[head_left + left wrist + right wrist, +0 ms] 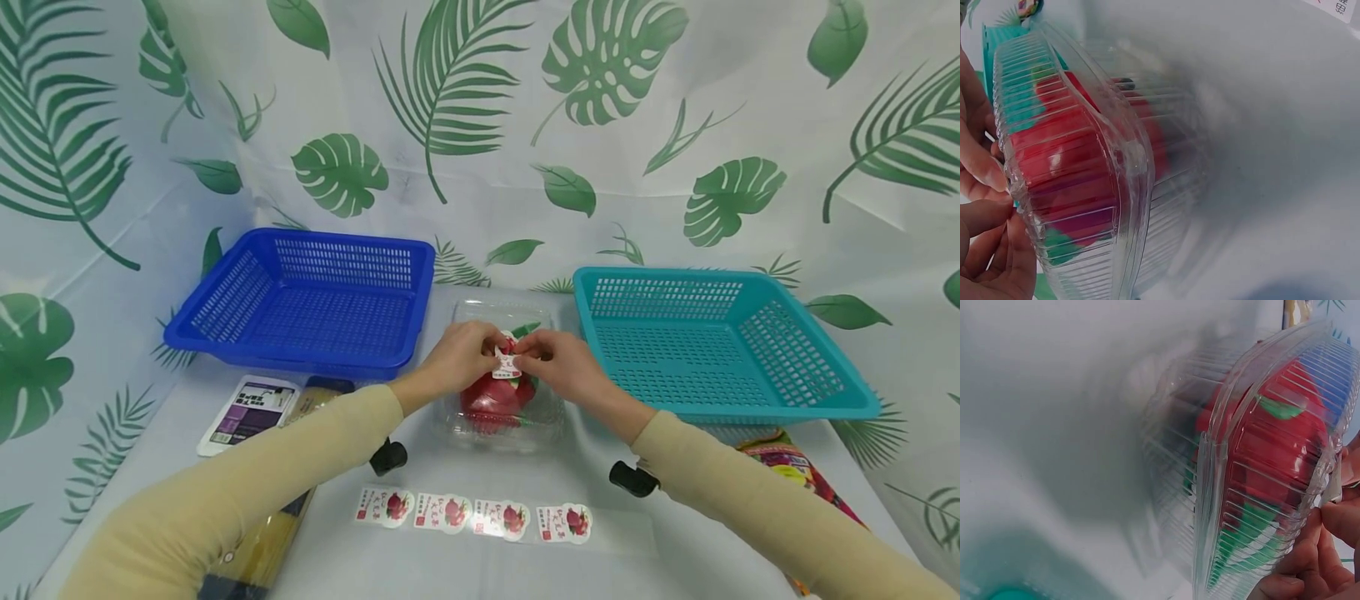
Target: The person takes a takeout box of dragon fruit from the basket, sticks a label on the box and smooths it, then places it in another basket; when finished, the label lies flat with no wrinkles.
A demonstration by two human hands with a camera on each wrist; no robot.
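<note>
In the middle of the head view stands a lidded clear plastic clamshell box (551,412) with red and green contents (487,402) inside. Over its lid, my left hand (459,357) and right hand (564,364) pinch a small white label sticker (506,367) from either side between thumb and fingers. The sticker carries red print and a fruit picture. Both wrist views show the box's ribbed wall (1079,150) from the side, fingertips right at the top of the lid. From the right wrist, a pale edge of the sticker (1334,486) shows between the fingers.
A strip of several pomegranate label stickers (498,519) lies in front of the box. Behind stand a blue basket (337,358) at left and a teal basket (720,404) at right. A white-and-purple package (251,412) and a long yellowish pack (258,542) lie left, a colourful bag (795,467) right.
</note>
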